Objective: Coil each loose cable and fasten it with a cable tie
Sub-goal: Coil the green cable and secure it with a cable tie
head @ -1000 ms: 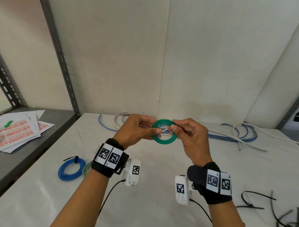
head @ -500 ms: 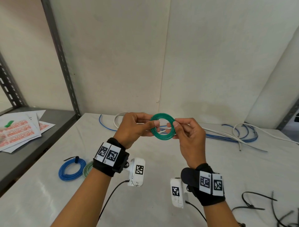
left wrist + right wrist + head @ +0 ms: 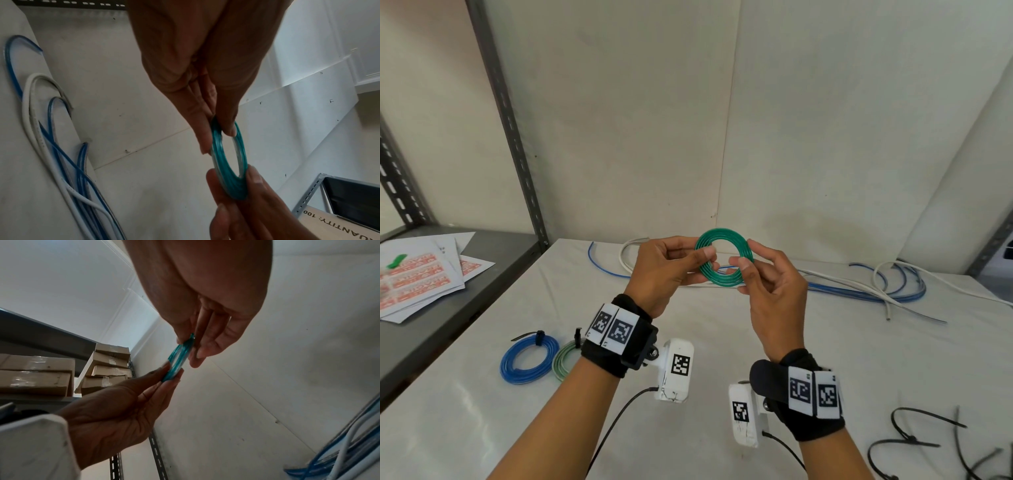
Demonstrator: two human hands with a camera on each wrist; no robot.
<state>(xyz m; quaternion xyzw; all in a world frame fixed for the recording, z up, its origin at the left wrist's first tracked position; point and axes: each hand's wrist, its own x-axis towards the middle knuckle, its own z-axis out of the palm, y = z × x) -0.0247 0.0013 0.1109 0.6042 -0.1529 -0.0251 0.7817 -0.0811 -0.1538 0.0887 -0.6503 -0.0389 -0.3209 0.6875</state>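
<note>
The green coil (image 3: 723,257) is sitting higher and rounder in the middle of the frame than a second ago, tilting up to face the camera. The left hand (image 3: 666,270) and right hand (image 3: 774,291) are each pinching one side of it, narrow grips. It looks wound and ready for a tie (image 3: 914,425), lying lower right. No containers are showing.

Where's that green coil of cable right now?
In the head view, the green coil is centre frame, held above the table, pinched between the left hand and right hand.
</note>
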